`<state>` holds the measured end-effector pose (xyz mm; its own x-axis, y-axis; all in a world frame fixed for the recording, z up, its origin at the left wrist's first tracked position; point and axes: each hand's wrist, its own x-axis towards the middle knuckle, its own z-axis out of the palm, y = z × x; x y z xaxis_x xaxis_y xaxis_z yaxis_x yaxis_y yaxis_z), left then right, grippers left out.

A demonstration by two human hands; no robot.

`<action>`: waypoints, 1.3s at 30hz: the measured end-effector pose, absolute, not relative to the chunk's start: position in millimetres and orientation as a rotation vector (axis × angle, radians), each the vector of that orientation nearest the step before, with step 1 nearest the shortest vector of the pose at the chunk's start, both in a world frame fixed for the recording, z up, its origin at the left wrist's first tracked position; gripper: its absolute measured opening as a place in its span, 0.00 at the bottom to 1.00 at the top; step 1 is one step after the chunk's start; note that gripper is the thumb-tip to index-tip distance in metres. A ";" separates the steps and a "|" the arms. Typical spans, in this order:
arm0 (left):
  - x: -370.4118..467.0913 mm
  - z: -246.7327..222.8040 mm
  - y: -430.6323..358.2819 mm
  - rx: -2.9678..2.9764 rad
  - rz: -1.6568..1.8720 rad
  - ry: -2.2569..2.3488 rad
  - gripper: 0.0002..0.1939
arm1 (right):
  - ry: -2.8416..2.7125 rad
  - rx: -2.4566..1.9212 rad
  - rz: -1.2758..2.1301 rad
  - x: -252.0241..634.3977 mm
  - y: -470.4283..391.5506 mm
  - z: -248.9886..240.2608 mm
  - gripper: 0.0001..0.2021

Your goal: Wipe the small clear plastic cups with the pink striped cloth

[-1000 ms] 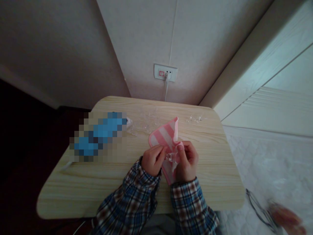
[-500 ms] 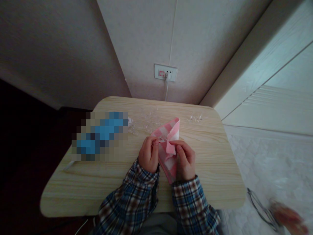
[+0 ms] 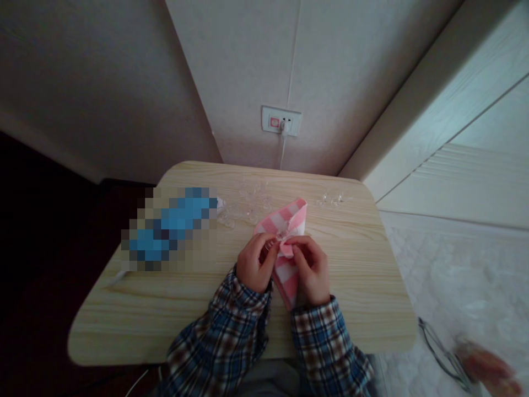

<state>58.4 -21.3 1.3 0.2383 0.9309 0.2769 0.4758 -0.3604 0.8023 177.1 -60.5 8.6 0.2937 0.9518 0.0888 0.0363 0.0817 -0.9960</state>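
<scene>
A pink-and-white checked cloth [image 3: 287,275], folded to a point at its far end, lies in front of me on the table. At its middle my left hand [image 3: 256,263] is closed in a pinch on a small clear plastic piece [image 3: 281,235], whose exact shape my fingers partly cover. My right hand [image 3: 311,269] pinches a gathered flap of the cloth between thumb and forefinger. Both sets of fingertips nearly meet over the cloth. More clear plastic pieces [image 3: 250,207] lie in a loose cluster beyond my left hand.
On the left of the wooden table [image 3: 363,309] sits a blurred-out blue object [image 3: 182,215] with a white cable. A few clear pieces [image 3: 333,198] lie at the far right. Behind the table is a wall socket [image 3: 281,120] with a plugged-in cord.
My left hand has moved slightly right, bringing the clear piece against the gathered cloth. The flap in my right fingers is now lower and more tucked in.
</scene>
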 end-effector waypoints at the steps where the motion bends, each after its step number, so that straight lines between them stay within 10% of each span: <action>1: 58.3 1.7 -20.8 1.957 1.044 1.282 0.07 | -1.039 -1.287 0.912 176.9 -60.4 8.5 0.06; 39: 57.8 5.0 -23.8 1.910 1.219 1.175 0.07 | -1.233 -1.427 0.959 177.2 -60.2 6.9 0.09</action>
<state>57.8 -23.8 5.0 0.1937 0.8963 0.3989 0.3655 -0.4432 0.8185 177.2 -60.2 6.9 0.1722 0.9845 0.0340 0.2094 -0.0029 -0.9778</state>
